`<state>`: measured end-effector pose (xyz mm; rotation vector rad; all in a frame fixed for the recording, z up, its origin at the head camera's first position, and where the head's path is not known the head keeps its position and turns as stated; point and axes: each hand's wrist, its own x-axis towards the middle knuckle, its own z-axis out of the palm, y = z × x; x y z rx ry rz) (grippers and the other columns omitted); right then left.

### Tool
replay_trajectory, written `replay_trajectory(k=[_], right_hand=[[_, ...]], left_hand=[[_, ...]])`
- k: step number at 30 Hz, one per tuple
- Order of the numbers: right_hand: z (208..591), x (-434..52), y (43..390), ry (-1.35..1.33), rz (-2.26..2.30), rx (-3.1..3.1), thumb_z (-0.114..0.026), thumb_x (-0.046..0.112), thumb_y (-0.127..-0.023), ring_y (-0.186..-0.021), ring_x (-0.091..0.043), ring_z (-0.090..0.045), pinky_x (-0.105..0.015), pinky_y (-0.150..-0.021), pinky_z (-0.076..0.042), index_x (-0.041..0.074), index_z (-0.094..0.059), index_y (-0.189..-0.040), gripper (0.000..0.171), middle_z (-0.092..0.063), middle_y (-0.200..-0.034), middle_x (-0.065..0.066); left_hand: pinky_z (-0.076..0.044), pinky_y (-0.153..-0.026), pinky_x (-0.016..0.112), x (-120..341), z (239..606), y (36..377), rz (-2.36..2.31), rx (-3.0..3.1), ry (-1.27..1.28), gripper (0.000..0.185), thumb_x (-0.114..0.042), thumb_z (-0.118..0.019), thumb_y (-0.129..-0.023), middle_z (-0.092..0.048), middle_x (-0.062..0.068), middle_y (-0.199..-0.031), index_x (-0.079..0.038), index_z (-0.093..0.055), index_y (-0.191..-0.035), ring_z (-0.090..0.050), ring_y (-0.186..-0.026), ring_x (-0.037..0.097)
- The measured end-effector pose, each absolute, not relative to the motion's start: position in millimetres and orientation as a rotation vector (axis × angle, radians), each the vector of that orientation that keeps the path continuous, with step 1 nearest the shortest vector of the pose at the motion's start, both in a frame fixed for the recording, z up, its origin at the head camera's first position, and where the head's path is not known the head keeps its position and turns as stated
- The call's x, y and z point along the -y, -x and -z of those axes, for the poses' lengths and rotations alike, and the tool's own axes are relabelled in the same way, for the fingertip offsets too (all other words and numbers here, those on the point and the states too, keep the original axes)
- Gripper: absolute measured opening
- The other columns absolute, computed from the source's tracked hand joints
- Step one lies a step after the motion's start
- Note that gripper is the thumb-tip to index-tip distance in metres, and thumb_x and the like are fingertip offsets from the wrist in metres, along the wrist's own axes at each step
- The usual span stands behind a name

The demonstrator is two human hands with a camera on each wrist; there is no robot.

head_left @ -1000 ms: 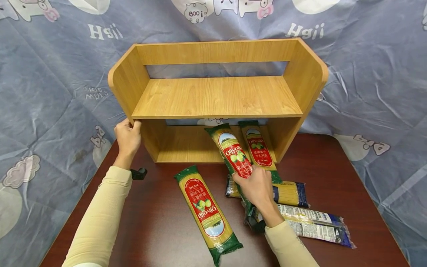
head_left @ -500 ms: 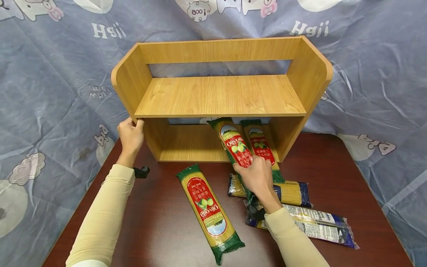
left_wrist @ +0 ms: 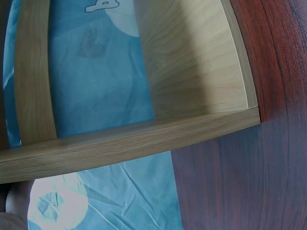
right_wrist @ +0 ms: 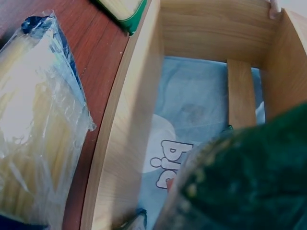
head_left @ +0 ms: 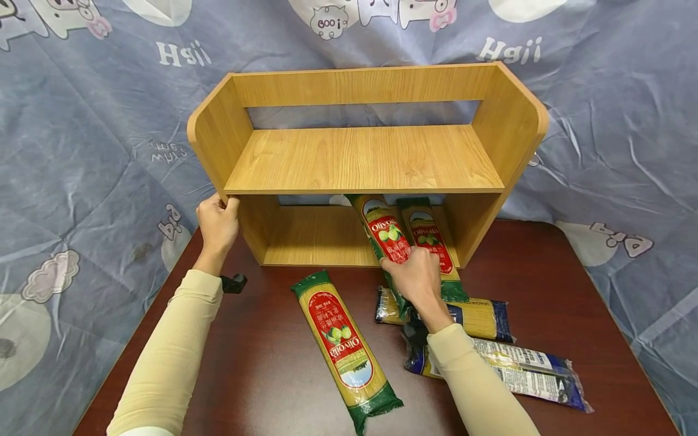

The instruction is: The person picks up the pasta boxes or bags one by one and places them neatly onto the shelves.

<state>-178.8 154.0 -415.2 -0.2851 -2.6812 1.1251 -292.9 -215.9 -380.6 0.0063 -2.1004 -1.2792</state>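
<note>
One spaghetti pack pushed deeper under shelf, right fingers gripping it, left fingers holding shelf

Backdrop: blue-grey cartoon-print cloth, creased, hung behind and draped at both sides | Surface: dark red-brown wood | Light: even

three green spaghetti packs, two blue spaghetti packs, one wooden shelf

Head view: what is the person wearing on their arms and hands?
Both arms wear long, close-fitting, pale cream-yellow ribbed knit sleeves reaching the wrists. The left hand and right hand are bare, with no gloves, rings or watch visible. A small black strap-mounted device sits under the left wrist.
</note>
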Motion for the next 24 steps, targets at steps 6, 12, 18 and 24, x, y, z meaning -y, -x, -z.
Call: replay_trajectory(k=[6, 12, 18, 24], right_hand=[[422, -151, 190, 0.310, -1.139, 2.677, -0.082, 0.035, -0.078, -0.051, -0.021, -0.056, -0.032, -0.045, -0.044, 0.001, -0.066, -0.075, 0.037, -0.061, -0.061, -0.009], [427, -148, 201, 0.325, -1.116, 2.690, -0.081, 0.036, -0.079, -0.050, -0.020, -0.052, -0.032, -0.044, -0.041, 0.005, -0.065, -0.069, 0.037, -0.059, -0.059, -0.006], [430, -145, 209, 0.372, -1.078, 2.715, -0.080, 0.040, -0.079, -0.051, -0.018, -0.043, -0.031, -0.041, -0.034, 0.010, -0.056, -0.063, 0.042, -0.046, -0.057, -0.001], [434, -142, 217, 0.409, -1.044, 2.726, -0.080, 0.041, -0.078, -0.055, -0.021, -0.044, -0.034, -0.044, -0.035, 0.010, -0.054, -0.060, 0.044, -0.047, -0.059, -0.004]], left_hand=[[-0.040, -0.052, 0.021, 216, 381, 293, 1.269, 2.104, -0.006, 0.020, -0.010, -0.059, -0.092, -0.069, 0.008, -0.073, 0.001, -0.074, -0.084, -0.057, -0.063, 0.008], [-0.040, -0.051, 0.021, 215, 381, 293, 1.273, 2.093, -0.003, 0.021, -0.010, -0.060, -0.092, -0.068, 0.007, -0.071, 0.000, -0.072, -0.079, -0.057, -0.062, 0.007], [-0.039, -0.050, 0.021, 214, 381, 292, 1.273, 2.086, -0.002, 0.021, -0.010, -0.060, -0.092, -0.066, 0.007, -0.068, 0.000, -0.070, -0.077, -0.056, -0.060, 0.009], [-0.038, -0.049, 0.022, 215, 383, 292, 1.272, 2.085, -0.012, 0.020, -0.009, -0.059, -0.091, -0.063, 0.004, -0.066, -0.001, -0.069, -0.076, -0.054, -0.059, 0.010]])
